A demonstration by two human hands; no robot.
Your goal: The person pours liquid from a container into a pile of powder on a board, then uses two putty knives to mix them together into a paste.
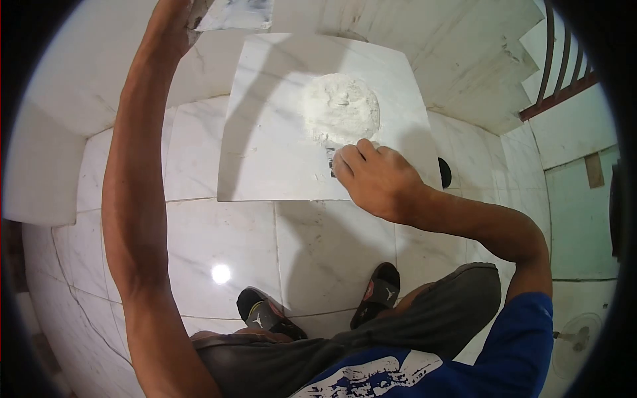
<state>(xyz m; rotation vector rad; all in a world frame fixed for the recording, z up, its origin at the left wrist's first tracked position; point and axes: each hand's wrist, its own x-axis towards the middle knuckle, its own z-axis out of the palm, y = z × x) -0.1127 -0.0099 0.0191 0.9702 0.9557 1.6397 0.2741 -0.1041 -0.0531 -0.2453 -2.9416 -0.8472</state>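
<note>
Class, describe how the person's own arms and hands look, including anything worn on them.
A plain blue short sleeve covers the upper right arm. The right forearm and right hand are bare, with no glove or watch visible. The left forearm is bare too; the left hand is partly cut off.
</note>
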